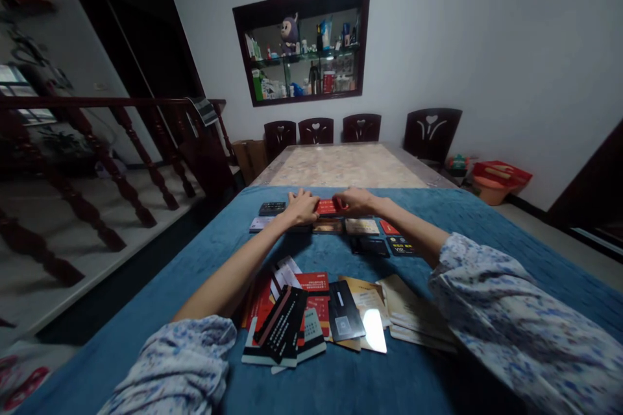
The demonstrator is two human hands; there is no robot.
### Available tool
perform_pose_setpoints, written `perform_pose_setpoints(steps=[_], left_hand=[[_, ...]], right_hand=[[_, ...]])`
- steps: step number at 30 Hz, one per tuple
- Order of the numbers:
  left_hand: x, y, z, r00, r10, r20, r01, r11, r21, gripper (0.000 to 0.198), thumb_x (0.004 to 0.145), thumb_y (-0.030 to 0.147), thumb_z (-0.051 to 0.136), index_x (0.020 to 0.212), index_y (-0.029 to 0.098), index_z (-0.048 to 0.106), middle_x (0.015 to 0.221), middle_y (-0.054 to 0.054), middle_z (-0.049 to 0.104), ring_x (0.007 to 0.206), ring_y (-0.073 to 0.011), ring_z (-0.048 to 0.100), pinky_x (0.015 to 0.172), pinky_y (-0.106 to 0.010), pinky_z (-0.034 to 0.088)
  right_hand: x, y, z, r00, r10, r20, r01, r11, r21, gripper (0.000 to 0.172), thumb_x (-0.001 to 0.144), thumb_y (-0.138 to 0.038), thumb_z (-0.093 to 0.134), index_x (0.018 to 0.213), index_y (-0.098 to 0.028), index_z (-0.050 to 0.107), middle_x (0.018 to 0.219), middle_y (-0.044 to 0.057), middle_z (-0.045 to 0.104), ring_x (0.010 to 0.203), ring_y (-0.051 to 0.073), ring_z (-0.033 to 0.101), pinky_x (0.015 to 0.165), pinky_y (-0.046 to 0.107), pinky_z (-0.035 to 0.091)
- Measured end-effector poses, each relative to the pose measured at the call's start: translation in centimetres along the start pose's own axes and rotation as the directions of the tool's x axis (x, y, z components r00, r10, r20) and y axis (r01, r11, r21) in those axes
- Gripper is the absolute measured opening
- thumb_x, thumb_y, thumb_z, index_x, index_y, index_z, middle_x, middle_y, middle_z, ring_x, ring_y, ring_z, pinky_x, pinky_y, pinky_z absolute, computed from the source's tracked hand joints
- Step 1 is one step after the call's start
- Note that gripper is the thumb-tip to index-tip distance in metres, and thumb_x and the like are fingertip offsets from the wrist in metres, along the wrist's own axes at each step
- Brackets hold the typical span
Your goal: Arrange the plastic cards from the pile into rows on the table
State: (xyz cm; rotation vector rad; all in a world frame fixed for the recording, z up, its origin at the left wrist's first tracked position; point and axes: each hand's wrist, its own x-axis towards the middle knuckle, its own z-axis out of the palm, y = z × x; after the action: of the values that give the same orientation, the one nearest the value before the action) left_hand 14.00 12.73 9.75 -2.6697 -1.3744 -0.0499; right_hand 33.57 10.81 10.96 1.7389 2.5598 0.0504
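Between my two hands is a red card (329, 207) in the far row of cards. My left hand (302, 209) has its fingers on the card's left end, and my right hand (354, 201) pinches its right end. Around them lie cards in rows: a dark one (272, 209), a pale one (261, 225), a brown one (328, 225), a cream one (362, 227) and a black VIP card (400, 246). Nearer me is a loose pile with black striped cards (283, 324), a dark card (346, 311) and cream cards (413, 311).
A blue cloth (195, 279) covers the near part of the table, and the bare marble-look top (350, 165) shows beyond. Dark chairs (432, 134) stand around the far end. A wooden railing (141, 188) runs along the left.
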Motion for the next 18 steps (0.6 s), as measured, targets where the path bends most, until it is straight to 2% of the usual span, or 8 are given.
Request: perform_pose_setpoints(steps=[9, 18], left_hand=[[2.3, 0.0, 1.8, 0.999, -0.042, 0.026, 0.042, 0.999, -0.026, 0.035, 0.082, 0.026, 0.055, 0.117, 0.021, 0.061, 0.122, -0.015, 0.059, 0.121, -0.0359, 0.041, 0.097, -0.059, 0.034], [3.5, -0.5, 3.2, 0.997, -0.054, 0.06, 0.055, 0.998, -0.016, 0.036, 0.084, 0.027, 0.054, 0.119, 0.021, 0.059, 0.125, -0.016, 0.058, 0.124, -0.0361, 0.041, 0.096, -0.058, 0.035]], right_hand=[[1.7, 0.9, 1.2, 0.998, 0.04, 0.041, -0.039, 0.999, -0.024, 0.033, 0.084, -0.035, 0.058, 0.113, -0.023, 0.066, 0.116, 0.01, 0.069, 0.115, 0.031, 0.055, 0.084, 0.037, 0.046], [3.1, 1.2, 2.3, 0.997, 0.066, 0.049, -0.064, 0.997, -0.044, 0.036, 0.082, -0.037, 0.06, 0.115, -0.024, 0.066, 0.118, 0.012, 0.068, 0.119, 0.034, 0.052, 0.088, 0.043, 0.044]])
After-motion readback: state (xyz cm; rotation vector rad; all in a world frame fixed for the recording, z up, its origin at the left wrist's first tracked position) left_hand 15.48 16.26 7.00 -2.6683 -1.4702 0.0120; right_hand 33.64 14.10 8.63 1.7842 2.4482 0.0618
